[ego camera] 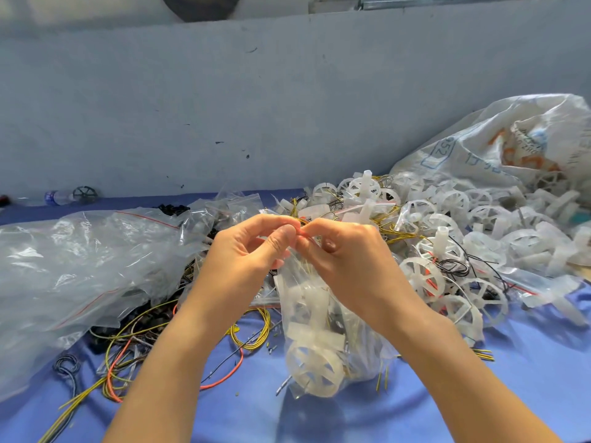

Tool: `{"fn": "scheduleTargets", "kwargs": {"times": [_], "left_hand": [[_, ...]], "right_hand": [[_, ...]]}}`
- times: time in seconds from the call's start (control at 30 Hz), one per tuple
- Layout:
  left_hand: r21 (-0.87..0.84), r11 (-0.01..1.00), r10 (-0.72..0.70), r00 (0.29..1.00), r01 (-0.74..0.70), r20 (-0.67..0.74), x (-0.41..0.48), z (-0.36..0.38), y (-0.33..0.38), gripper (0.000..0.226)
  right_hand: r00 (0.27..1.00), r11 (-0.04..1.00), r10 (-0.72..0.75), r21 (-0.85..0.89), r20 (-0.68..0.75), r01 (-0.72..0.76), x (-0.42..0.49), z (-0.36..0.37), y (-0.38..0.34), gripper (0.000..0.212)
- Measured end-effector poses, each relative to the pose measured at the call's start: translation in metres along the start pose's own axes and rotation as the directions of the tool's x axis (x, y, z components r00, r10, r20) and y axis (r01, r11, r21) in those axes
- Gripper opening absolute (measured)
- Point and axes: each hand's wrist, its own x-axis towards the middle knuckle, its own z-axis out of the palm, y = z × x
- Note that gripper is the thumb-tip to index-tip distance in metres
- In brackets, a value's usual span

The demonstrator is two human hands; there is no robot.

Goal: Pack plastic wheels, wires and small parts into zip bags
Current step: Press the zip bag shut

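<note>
Two bare forearms reach forward from the bottom edge over a counter (527, 378) covered in blue cloth. Nearest on the cloth, left of the arms, lie loose wires: a yellow strand (73, 404), an orange-red wire (224, 380) and a small yellow coil (252, 330). Between the forearms a clear zip bag (323, 302) hangs down to the cloth, with a white spoked plastic wheel (315, 367) in its bottom and thin wires beside it. The left hand (252, 247) and right hand (345, 260) meet at the bag's top edge, each pinching the strip between thumb and curled fingers, fingertips nearly touching. To the left spreads a large crumpled clear plastic bag (80, 260), with a pile of small empty zip bags (230, 204) behind it. To the right a heap of white plastic wheels (463, 219) tangled with yellow and black wires spills from a printed woven sack (511, 139). At the far left edge a water bottle (59, 197) lies beside a dark wheel (84, 195), against a blue-grey wall (256, 107).
</note>
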Motion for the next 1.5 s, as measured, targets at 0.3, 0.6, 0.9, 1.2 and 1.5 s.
{"fn": "scheduleTargets", "kwargs": {"times": [0.3,0.6,0.9,1.2,1.5], "left_hand": [[-0.013,0.997,0.068,0.989,-0.070,-0.128,-0.003,0.019,0.005,0.013],[-0.114,0.992,0.049,0.994,-0.059,-0.094,-0.005,0.021,0.002,0.023],[-0.085,0.989,0.107,0.986,-0.118,-0.126,-0.006,0.022,0.001,0.013],[0.064,0.995,0.091,0.955,-0.076,-0.284,-0.005,0.031,-0.004,0.015],[0.069,0.996,0.074,0.911,-0.051,-0.405,0.003,0.019,-0.011,0.016]], "right_hand": [[1.000,1.000,0.016,-0.025,-0.021,-0.016,-0.001,-0.006,-0.003,0.020],[0.999,0.999,0.049,0.013,-0.010,-0.049,-0.003,-0.006,-0.004,0.024],[0.998,0.998,0.063,-0.005,-0.016,-0.063,-0.004,-0.006,-0.006,0.021],[1.000,0.992,0.016,-0.127,-0.005,-0.017,-0.003,-0.010,-0.007,0.023],[0.995,0.938,-0.061,-0.336,0.079,0.084,-0.002,-0.023,-0.009,0.031]]}}
